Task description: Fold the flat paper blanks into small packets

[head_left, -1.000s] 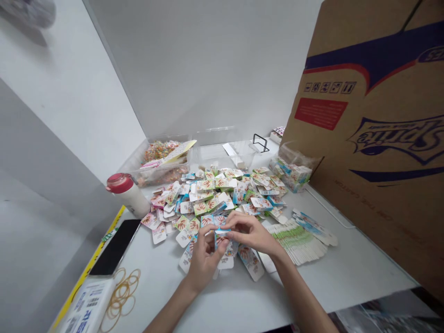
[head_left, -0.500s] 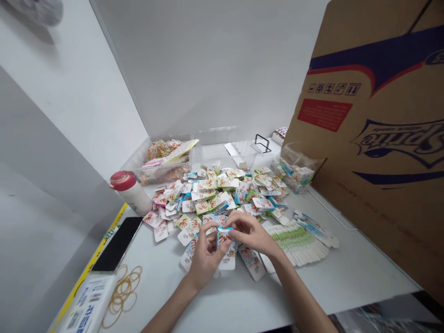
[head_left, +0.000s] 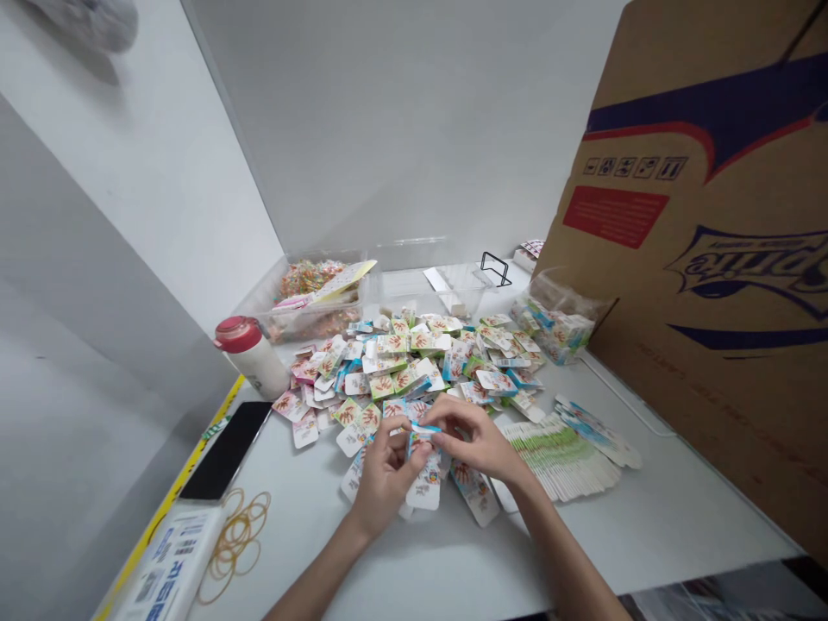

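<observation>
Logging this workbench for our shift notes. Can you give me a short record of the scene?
Left hand: holds a small printed card
Right hand: pinches the blue-edged top of the same card
Things: loose card pile under and beyond the hands; fanned card row to the right
Rest: water bottle, phone, rubber bands, plastic tub, cardboard carton

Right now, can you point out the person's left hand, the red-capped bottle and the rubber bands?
left hand (head_left: pixel 386 479), head view, middle of the hand
red-capped bottle (head_left: pixel 254 358), head view, white body below the cap
rubber bands (head_left: pixel 233 539), head view, overlapping loops
</observation>
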`<state>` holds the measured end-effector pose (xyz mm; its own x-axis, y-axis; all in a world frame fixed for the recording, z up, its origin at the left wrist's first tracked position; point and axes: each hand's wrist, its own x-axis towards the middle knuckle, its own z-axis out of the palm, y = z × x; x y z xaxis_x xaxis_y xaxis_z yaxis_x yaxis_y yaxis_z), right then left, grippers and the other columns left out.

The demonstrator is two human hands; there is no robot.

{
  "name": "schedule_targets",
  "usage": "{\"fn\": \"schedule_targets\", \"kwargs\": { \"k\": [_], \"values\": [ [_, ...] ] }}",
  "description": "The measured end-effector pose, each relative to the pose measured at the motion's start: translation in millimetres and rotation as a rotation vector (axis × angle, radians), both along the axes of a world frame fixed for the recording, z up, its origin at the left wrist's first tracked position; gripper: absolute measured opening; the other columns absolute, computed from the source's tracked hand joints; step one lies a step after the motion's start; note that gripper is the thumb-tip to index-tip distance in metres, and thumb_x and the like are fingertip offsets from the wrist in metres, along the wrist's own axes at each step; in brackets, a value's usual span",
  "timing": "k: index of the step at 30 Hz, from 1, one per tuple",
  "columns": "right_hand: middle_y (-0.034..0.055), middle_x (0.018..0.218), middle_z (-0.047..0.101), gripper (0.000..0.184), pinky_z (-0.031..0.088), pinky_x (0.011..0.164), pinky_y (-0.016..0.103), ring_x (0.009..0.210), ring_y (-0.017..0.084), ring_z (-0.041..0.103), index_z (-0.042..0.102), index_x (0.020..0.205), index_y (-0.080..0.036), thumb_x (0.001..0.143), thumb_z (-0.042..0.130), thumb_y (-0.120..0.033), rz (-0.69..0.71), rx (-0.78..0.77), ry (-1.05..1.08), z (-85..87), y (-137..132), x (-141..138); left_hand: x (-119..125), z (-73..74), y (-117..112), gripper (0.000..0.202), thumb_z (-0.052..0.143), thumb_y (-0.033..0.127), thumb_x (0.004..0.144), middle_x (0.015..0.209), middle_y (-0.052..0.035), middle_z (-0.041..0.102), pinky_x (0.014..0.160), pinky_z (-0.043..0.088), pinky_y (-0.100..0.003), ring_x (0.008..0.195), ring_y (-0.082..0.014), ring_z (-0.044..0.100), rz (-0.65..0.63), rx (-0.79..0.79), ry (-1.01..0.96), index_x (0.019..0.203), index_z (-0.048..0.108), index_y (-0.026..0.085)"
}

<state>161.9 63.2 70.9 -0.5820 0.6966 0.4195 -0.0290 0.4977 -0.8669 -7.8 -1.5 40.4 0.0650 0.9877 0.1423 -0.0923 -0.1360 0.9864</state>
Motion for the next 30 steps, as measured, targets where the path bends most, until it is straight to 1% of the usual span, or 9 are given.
{"fn": "schedule_targets", "kwargs": {
  "k": [2, 6, 10, 12, 15, 18, 22, 27, 30],
  "values": [
    [0.0036, 0.085, 0.055, 0.016, 0.034, 0.061, 0.024, 0.072, 0.012, 0.047, 0.068, 0.101, -0.021, 0.088, 0.062, -0.029, -0.002, 0.023, -0.002, 0.3, -0.5, -0.5, 0.5, -0.6, -0.1, 0.036, 0.061, 0.042, 0.088, 0.064, 0.0072, 0.045, 0.051, 0.030, -0.016, 0.054, -0.0055, 0.036, -0.004, 0.002, -0.009, 0.100, 0.033, 0.022],
    [0.0038, 0.085, 0.056, 0.015, 0.034, 0.062, 0.025, 0.073, 0.012, 0.048, 0.066, 0.098, -0.020, 0.088, 0.061, -0.030, -0.013, 0.020, -0.001, -1.1, -0.8, -0.7, 1.9, -0.3, -0.6, 0.039, 0.061, 0.040, 0.088, 0.070, 0.0050, 0.054, 0.053, 0.033, -0.017, 0.056, -0.0066, 0.045, -0.032, -0.017, -0.085, 0.103, 0.028, 0.023],
    [0.0036, 0.085, 0.055, 0.014, 0.034, 0.061, 0.024, 0.071, 0.012, 0.047, 0.066, 0.094, -0.019, 0.087, 0.062, -0.031, -0.015, 0.022, -0.008, -1.7, 0.1, 0.3, 1.4, 0.8, -1.1, 0.039, 0.059, 0.042, 0.089, 0.067, 0.0058, 0.054, 0.049, 0.030, -0.015, 0.050, -0.0062, 0.044, -0.030, -0.035, -0.080, 0.106, 0.028, 0.025],
    [0.0033, 0.084, 0.054, 0.015, 0.033, 0.060, 0.024, 0.070, 0.011, 0.046, 0.066, 0.094, -0.019, 0.087, 0.062, -0.031, -0.015, 0.026, -0.012, -1.1, 0.2, 0.1, 1.1, 1.3, -1.1, 0.037, 0.058, 0.042, 0.090, 0.066, 0.0060, 0.054, 0.049, 0.032, -0.015, 0.051, -0.0062, 0.045, -0.024, -0.030, -0.080, 0.105, 0.029, 0.025],
    [0.0030, 0.084, 0.055, 0.017, 0.034, 0.062, 0.024, 0.071, 0.012, 0.047, 0.066, 0.100, -0.020, 0.089, 0.060, -0.031, -0.012, 0.037, -0.027, -0.1, -0.8, -1.6, 1.2, 2.2, -0.9, 0.038, 0.059, 0.041, 0.089, 0.067, 0.0061, 0.054, 0.051, 0.035, -0.016, 0.053, -0.0070, 0.047, -0.011, -0.015, -0.109, 0.105, 0.029, 0.025],
    [0.0032, 0.085, 0.056, 0.018, 0.034, 0.064, 0.025, 0.074, 0.012, 0.049, 0.066, 0.102, -0.021, 0.090, 0.057, -0.030, -0.004, 0.044, -0.039, -0.2, -2.1, -3.8, 1.4, 2.7, -0.9, 0.038, 0.059, 0.041, 0.089, 0.065, 0.0072, 0.051, 0.050, 0.033, -0.016, 0.052, -0.0065, 0.045, -0.008, -0.007, -0.115, 0.106, 0.028, 0.025],
    [0.0029, 0.082, 0.056, 0.014, 0.034, 0.063, 0.025, 0.072, 0.013, 0.049, 0.066, 0.097, -0.019, 0.088, 0.058, -0.027, -0.025, 0.064, -0.055, -0.9, -2.6, -4.0, 1.1, 2.4, -2.4, 0.038, 0.057, 0.041, 0.090, 0.060, 0.0084, 0.046, 0.049, 0.027, -0.016, 0.049, -0.0053, 0.036, -0.014, -0.004, -0.070, 0.108, 0.028, 0.024],
    [0.0026, 0.079, 0.055, 0.011, 0.035, 0.063, 0.024, 0.070, 0.012, 0.047, 0.067, 0.090, -0.017, 0.084, 0.060, -0.024, -0.027, 0.067, -0.069, 0.4, -2.0, -2.5, 1.9, 3.9, -4.7, 0.040, 0.052, 0.045, 0.093, 0.066, 0.0054, 0.052, 0.053, 0.030, -0.018, 0.054, -0.0060, 0.038, -0.054, -0.068, -0.042, 0.114, 0.026, 0.024],
    [0.0025, 0.078, 0.055, 0.008, 0.036, 0.064, 0.024, 0.070, 0.012, 0.048, 0.065, 0.085, -0.016, 0.082, 0.059, -0.019, -0.010, 0.060, -0.054, 0.8, -1.2, -1.7, 2.7, 3.7, -4.4, 0.042, 0.054, 0.045, 0.092, 0.070, 0.0032, 0.056, 0.055, 0.032, -0.018, 0.056, -0.0060, 0.041, -0.071, -0.077, -0.044, 0.114, 0.026, 0.023]
  ]
}}
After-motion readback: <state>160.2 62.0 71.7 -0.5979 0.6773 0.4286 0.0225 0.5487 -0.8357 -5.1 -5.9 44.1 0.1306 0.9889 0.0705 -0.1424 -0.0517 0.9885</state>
